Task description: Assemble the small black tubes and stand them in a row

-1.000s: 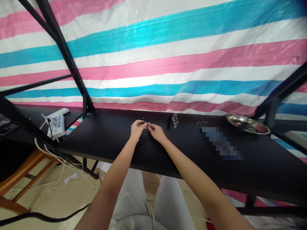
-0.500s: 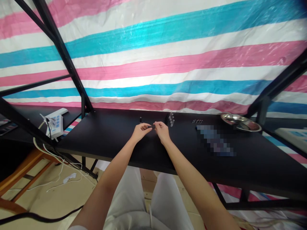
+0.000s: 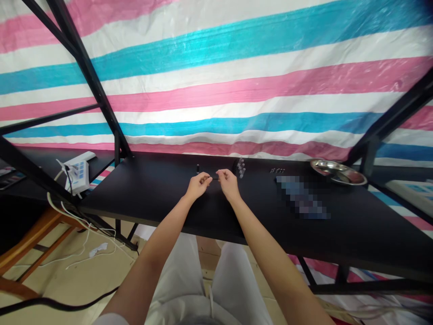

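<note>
Both my hands are raised a little above the black table, fingertips facing each other. My left hand and my right hand each pinch one end of a small dark part held between them; it is too small to name. A small dark upright piece stands on the table just behind my left hand. A cluster of small clear and dark pieces lies behind my right hand.
A row of tiny dark parts lies right of the cluster, beside a blurred patch. A metal dish sits at the far right. A white power strip with cables hangs at the left. Black frame bars cross in front of a striped tarp.
My hands have lifted off the table surface and moved slightly right, still pinched together on the small part. The view shifted a little left.
</note>
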Available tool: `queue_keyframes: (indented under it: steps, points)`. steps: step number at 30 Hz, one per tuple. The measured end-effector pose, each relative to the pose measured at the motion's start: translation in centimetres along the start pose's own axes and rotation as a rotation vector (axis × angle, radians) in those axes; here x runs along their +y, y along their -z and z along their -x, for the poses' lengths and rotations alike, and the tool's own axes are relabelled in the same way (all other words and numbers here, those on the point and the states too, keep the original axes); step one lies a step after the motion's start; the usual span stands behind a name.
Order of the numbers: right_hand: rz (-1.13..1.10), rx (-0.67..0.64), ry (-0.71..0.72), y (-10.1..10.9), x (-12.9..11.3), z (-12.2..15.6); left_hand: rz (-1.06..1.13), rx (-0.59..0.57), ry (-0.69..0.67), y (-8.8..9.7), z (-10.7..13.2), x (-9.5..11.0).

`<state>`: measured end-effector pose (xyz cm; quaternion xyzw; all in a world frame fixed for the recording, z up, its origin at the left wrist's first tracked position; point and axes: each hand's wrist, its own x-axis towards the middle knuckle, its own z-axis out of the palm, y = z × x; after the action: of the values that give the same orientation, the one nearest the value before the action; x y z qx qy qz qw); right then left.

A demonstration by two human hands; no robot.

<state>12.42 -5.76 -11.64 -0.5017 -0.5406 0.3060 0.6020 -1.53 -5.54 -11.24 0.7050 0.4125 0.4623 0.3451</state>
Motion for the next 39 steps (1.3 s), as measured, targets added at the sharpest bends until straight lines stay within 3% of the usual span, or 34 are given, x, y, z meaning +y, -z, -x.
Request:
queue_keyframes:
  steps: [11,23,31,39]
  points:
    - [-0.02,-0.016,-0.048,-0.3,0.3,0.0,-0.114,-0.023,0.029,0.2,0.5,0.9]
    - [-0.062,-0.036,-0.076,-0.5,0.1,0.2,-0.006,-0.01,0.155,0.2,0.5,0.8]
    - [-0.15,-0.015,-0.163,-0.1,-0.3,0.2,0.111,-0.068,0.052,0.0,0.1,0.3]
    - [-0.101,-0.004,-0.102,-0.4,-0.2,0.1,0.069,-0.041,0.057,0.0,0.3,0.4]
